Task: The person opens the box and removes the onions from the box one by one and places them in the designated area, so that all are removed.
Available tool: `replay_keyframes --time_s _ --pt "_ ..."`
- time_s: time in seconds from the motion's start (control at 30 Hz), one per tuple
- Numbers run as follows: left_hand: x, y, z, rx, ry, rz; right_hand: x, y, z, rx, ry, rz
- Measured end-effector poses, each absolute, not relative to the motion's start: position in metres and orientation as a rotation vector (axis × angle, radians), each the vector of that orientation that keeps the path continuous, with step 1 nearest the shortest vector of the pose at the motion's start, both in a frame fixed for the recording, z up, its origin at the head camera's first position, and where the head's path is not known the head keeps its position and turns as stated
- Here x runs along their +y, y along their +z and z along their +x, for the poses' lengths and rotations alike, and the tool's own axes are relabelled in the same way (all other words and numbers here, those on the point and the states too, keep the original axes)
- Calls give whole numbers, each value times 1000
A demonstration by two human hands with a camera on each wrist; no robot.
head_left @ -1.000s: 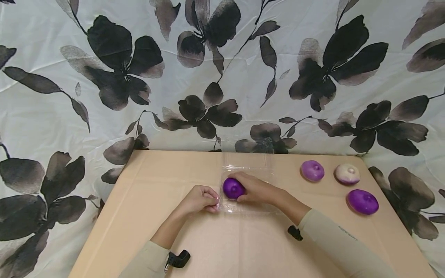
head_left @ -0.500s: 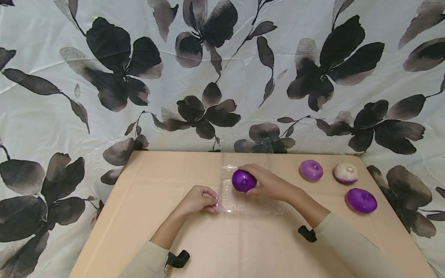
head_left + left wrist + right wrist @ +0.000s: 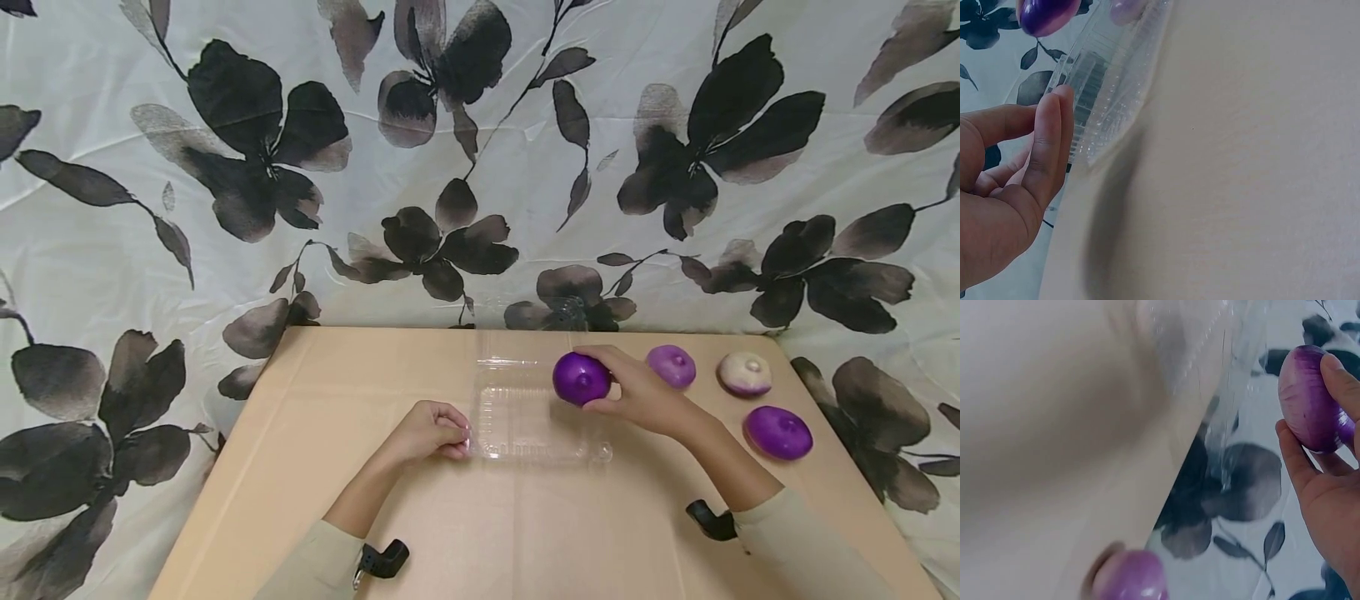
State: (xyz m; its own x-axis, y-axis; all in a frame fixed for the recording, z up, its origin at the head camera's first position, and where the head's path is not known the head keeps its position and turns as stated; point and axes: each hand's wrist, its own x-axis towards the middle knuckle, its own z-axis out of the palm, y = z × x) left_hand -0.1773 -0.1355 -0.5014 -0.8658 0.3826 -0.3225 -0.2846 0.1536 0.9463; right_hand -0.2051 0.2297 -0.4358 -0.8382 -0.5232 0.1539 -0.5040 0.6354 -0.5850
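Note:
My right hand [image 3: 641, 392] grips a dark purple onion [image 3: 581, 378] in the air, over the right side of a clear plastic clamshell box [image 3: 525, 425]. In the right wrist view the thumb and fingers curl around that onion [image 3: 1310, 400], whose near side is paler. The box's lid [image 3: 525, 342] stands open toward the back. My left hand [image 3: 431, 432] pinches the box's left edge between thumb and fingers, and the same hold shows in the left wrist view, with fingertips on the clear rim [image 3: 1060, 72].
Right of the box lie a light purple onion [image 3: 672, 367], a white and purple onion [image 3: 746, 374] and a deep purple onion [image 3: 780, 433] on the tan table [image 3: 337, 392]. A floral cloth [image 3: 315, 250] hangs behind the table's back edge.
My right hand has lifted the dark purple onion out of the box and carried it to the right. The left hand keeps its hold at the box's edge.

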Motion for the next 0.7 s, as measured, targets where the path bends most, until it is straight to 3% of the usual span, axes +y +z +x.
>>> replay_keyframes --time_s 0.7 --pt "-133 -497 -177 1942 1759 88 339 -454 -172 3028 -1022 -618"
